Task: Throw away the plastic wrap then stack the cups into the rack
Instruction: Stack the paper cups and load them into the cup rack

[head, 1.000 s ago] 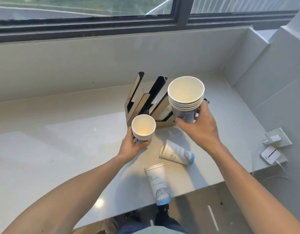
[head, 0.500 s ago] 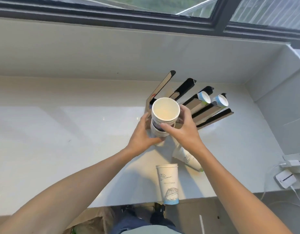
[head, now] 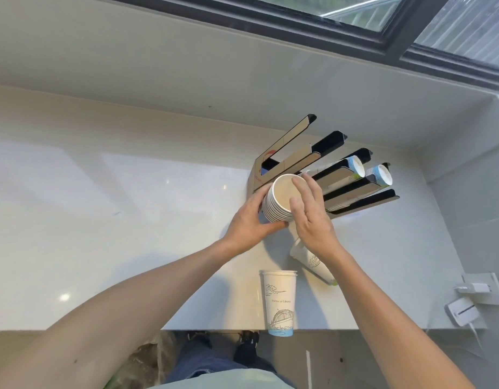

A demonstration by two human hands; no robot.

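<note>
From the head: gripping a nested stack of cups [head: 280,203] with the left hand [head: 249,223], just before the rack [head: 287,153] on the surface [head: 130,220] — pressing its rim with the right hand [head: 313,217], fingers seemingly straight. Nearby, one tall cup [head: 279,301] upright, another cup [head: 313,261] toppled.

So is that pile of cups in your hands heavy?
Probably light: the cup stack looks like thin paper, and the left hand grips its side. Nested snugly, it is likely stiff, though hard squeezing could dent it.
</note>
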